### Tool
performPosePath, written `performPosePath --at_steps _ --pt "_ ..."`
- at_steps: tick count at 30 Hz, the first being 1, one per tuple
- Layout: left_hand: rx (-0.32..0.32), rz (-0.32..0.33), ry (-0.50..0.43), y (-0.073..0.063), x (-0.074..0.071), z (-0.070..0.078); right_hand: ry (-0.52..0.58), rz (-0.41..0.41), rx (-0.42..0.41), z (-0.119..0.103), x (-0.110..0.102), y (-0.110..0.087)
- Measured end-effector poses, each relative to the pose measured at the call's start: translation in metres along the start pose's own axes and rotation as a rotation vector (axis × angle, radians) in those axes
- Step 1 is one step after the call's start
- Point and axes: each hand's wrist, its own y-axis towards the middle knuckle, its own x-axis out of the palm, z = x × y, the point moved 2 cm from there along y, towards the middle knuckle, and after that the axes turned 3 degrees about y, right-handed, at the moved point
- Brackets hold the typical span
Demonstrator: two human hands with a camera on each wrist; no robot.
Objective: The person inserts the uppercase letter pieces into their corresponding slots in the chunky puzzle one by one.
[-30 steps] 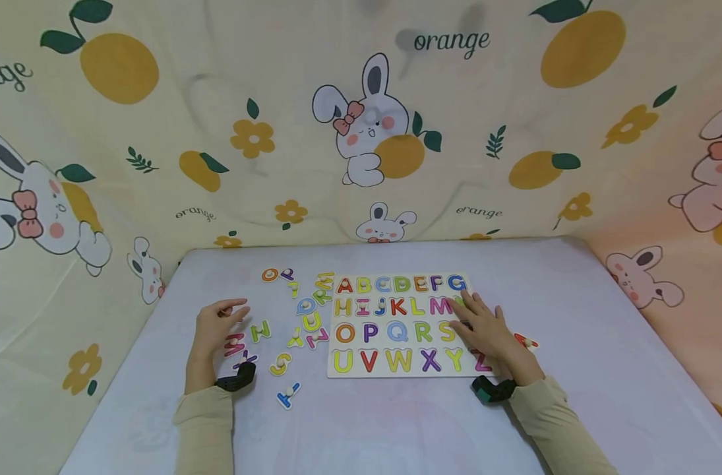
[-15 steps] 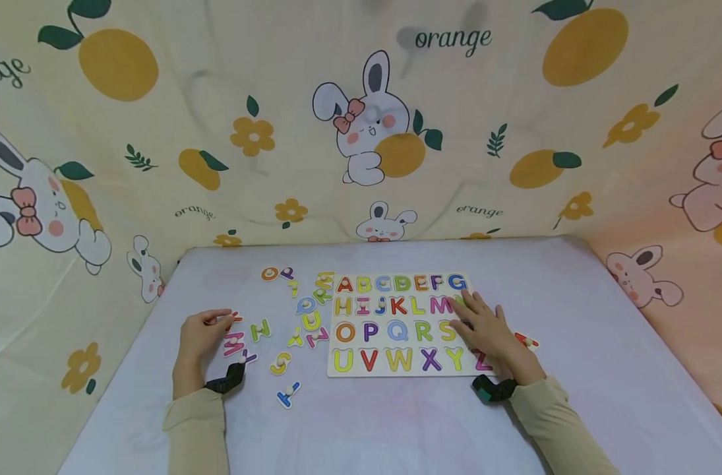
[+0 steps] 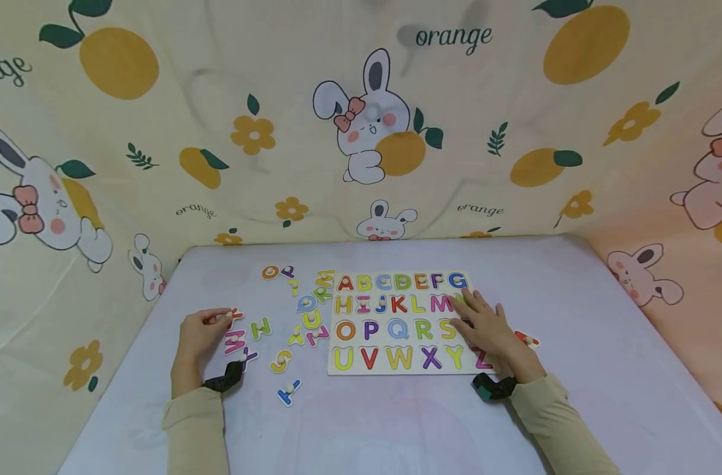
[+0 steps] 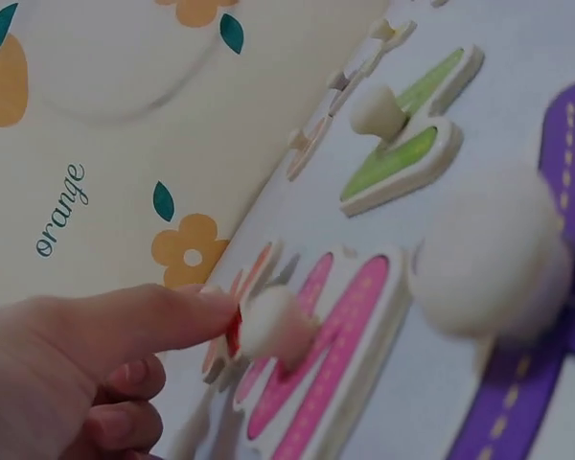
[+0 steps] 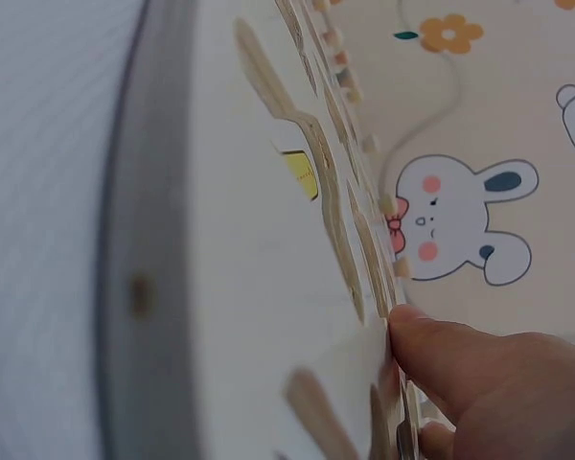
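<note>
At the left of the head view, my left hand (image 3: 202,340) pinches a red letter puzzle piece (image 3: 236,315) with its fingertips. The left wrist view shows the index finger right at this red piece (image 4: 259,266), its other fingers curled below. A pink letter piece (image 3: 235,343) with a white knob and a purple one (image 3: 250,358) lie close by it. My right hand (image 3: 485,328) lies with fingers spread over the right side of the alphabet board (image 3: 408,370), covering some letters. Its thumb (image 5: 431,345) touches the board in the right wrist view.
Several knobbed letters lie loose left of the board, among them a green piece (image 3: 261,328), a yellow S (image 3: 281,361) and a blue T (image 3: 289,392). Another red piece (image 3: 527,339) lies beyond the right wrist. A patterned cloth (image 3: 266,198) stands behind the table.
My left hand has moved left and slightly toward me, and its fingertips have come down on the red piece. The right hand stays on the board.
</note>
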Motion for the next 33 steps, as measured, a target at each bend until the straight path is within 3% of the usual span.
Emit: performPosePath --at_steps 4,9,20,33 --pt "-0.002 0.02 -0.025 0.0 -0.001 0.002 -0.005 0.002 0.004 0.0 0.0 0.0" --pt "0.036 0.046 -0.053 0.0 0.003 0.015 -0.012 0.001 0.006 0.002 -0.001 0.0" --pt "0.108 -0.031 -0.111 -0.005 0.02 0.05 -0.016 0.015 -0.004 -0.002 0.0 -0.001" --pt "0.192 -0.039 -0.24 -0.015 0.052 0.097 -0.012 0.007 -0.001 0.0 0.002 0.0"
